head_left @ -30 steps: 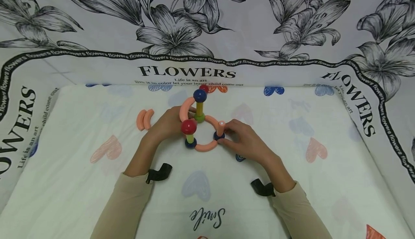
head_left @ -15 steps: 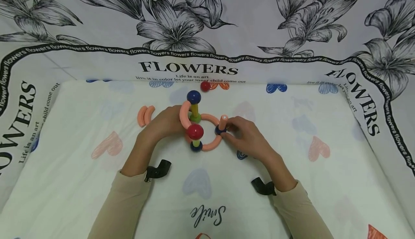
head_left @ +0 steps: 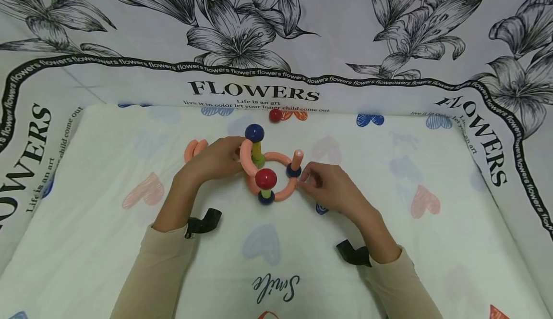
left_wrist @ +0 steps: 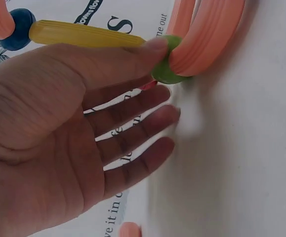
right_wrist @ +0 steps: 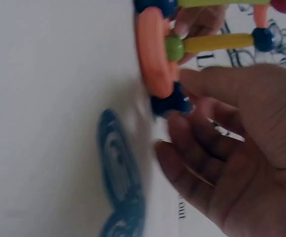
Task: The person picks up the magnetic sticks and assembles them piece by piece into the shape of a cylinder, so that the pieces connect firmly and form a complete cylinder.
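Note:
A toy of magnetic sticks and balls [head_left: 283, 194] stands on the cloth, its curved coral sticks forming a ring. From the ring's green ball [left_wrist: 168, 75] rises a yellow stick [left_wrist: 83, 34] topped by a blue ball [head_left: 254, 132]. Another curved stick [head_left: 246, 158] arches from there to a red ball [head_left: 265, 178]. My left hand [head_left: 216, 160] pinches the yellow stick's foot by the green ball; its other fingers extend. On the right, a short coral stick [head_left: 297, 159] stands on a dark blue ball [head_left: 293, 171]. My right hand [head_left: 337, 187] hovers beside that ball, fingers loosely bent, holding nothing.
A loose red ball [head_left: 275, 115] lies behind the toy, near the cloth's back fold. Two curved coral sticks [head_left: 190, 150] lie to the left, partly hidden by my left hand. The printed white cloth [head_left: 367, 155] spreads under everything.
The toy has turned slightly: the blue-topped stick shifted left, the red-topped corner right and nearer. My right fingers have come away from the dark blue ball. My left hand stays at the toy.

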Motion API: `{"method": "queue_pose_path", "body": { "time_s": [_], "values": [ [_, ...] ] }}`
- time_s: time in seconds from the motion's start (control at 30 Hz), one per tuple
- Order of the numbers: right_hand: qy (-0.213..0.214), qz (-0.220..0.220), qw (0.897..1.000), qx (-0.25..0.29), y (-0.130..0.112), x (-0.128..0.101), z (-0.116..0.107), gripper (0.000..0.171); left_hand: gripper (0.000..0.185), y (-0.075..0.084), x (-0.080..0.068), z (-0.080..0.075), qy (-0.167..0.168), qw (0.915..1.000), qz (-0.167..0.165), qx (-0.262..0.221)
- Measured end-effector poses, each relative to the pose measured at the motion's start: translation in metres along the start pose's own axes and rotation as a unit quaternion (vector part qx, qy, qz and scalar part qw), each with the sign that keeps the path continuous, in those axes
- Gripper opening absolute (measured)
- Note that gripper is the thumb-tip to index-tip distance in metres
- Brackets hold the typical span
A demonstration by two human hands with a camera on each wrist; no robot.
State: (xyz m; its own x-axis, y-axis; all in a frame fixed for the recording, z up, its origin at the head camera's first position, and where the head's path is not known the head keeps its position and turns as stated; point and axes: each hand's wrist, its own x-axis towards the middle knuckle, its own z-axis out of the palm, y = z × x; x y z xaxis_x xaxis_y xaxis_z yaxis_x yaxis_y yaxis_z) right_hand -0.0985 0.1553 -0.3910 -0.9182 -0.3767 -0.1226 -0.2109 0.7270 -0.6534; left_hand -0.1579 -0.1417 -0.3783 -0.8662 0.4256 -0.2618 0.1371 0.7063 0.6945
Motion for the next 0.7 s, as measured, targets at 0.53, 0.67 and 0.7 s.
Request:
{"method": "queue_pose_path", "body": {
  "time_s": [0.53,0.67,0.7],
  "values": [
    [-0.052,-0.107,0.992,-0.033,-0.016,-0.003,0.015,0.022,0.02,-0.003,0.004,0.006,0.008,0.9995,0.03,-0.007],
    [-0.042,-0.101,0.993,-0.045,-0.015,-0.002,0.015,0.018,0.015,-0.002,0.004,0.004,0.012,0.9993,0.036,0.005],
    [-0.041,-0.098,0.993,-0.047,-0.014,-0.002,0.015,0.018,0.014,-0.001,0.003,0.004,0.012,0.9993,0.036,0.008]
  ]
}}
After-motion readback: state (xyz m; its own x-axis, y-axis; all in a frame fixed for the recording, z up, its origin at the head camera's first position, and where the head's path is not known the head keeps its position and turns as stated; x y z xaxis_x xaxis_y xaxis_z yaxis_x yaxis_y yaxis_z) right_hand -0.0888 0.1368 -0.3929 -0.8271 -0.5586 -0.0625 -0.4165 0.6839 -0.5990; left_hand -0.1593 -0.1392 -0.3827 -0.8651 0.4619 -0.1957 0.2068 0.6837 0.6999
